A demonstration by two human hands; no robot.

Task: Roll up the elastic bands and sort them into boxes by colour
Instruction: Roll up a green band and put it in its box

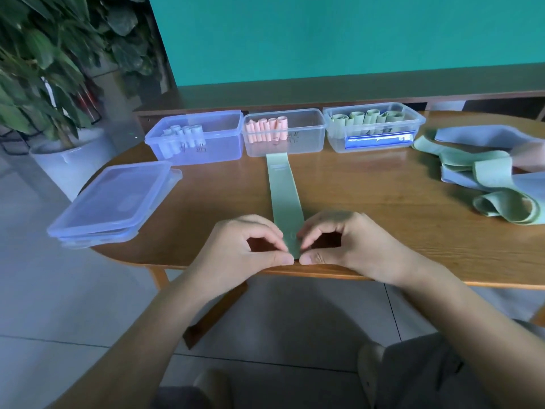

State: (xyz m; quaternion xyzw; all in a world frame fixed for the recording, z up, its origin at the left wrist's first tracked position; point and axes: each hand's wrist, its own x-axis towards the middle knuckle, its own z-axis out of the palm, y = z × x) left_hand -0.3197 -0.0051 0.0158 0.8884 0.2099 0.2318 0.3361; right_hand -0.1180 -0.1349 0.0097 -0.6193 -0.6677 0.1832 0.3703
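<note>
A long green elastic band (pixel 283 190) lies flat on the wooden table (pixel 383 219), running from the pink box toward me. My left hand (pixel 244 249) and my right hand (pixel 348 243) each pinch its near end at the table's front edge. At the back stand three clear boxes: the left box (pixel 212 149) holds pale blue rolls, the middle box (pixel 306 143) pink rolls, the right box (pixel 377 143) green rolls. A heap of unrolled green and blue bands (pixel 483 178) lies at the right.
Stacked clear lids (pixel 115 202) overhang the table's left edge. A potted plant in a white pot (pixel 67 163) stands on the floor to the left. A teal wall and a wooden ledge run behind the boxes.
</note>
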